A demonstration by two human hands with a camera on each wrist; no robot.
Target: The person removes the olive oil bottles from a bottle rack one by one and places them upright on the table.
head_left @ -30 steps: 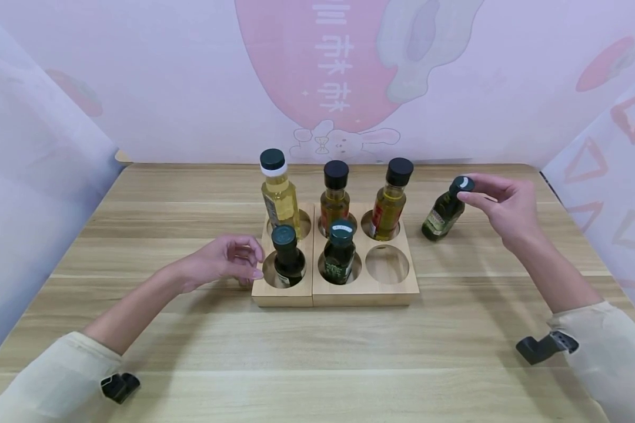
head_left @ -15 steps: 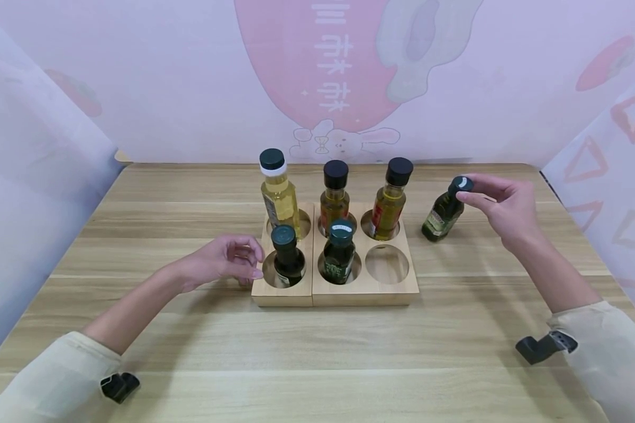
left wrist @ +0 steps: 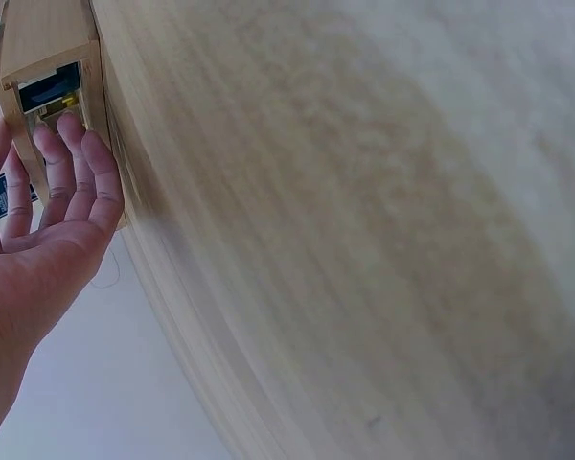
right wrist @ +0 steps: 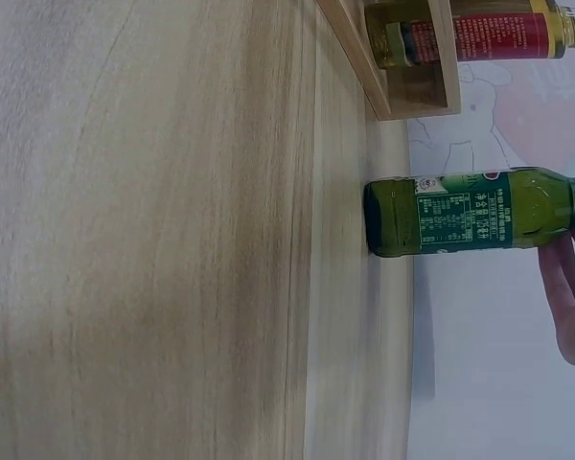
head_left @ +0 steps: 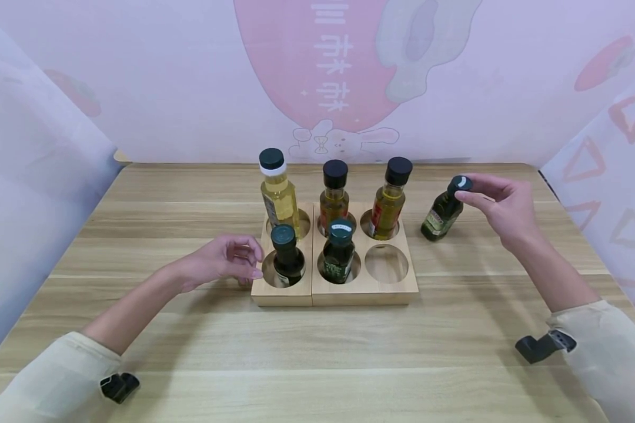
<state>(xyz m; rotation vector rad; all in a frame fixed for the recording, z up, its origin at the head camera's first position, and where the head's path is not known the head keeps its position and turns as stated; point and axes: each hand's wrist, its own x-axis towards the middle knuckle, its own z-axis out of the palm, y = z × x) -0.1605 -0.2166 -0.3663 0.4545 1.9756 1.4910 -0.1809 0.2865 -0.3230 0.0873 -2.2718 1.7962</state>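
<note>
At the right, my right hand (head_left: 508, 205) pinches the dark cap of a small green olive oil bottle (head_left: 439, 220) between thumb and fingers. The bottle's base meets the table; its green label shows in the right wrist view (right wrist: 465, 213). My left hand (head_left: 217, 263) lies at the left end of a wooden rack (head_left: 367, 298), thumb near its front left corner and fingers loosely bent. In the left wrist view these fingers (left wrist: 81, 182) are beside the rack's open end and hold nothing. Whether they press on the wood is hard to tell.
Two dark green bottles, one at front left (head_left: 288, 261) and one at front middle (head_left: 338, 258), sit in the rack. Behind them stand a pale yellow oil bottle (head_left: 279, 197) and two black-capped oil bottles (head_left: 334, 202). The front right hole (head_left: 386, 264) has no bottle.
</note>
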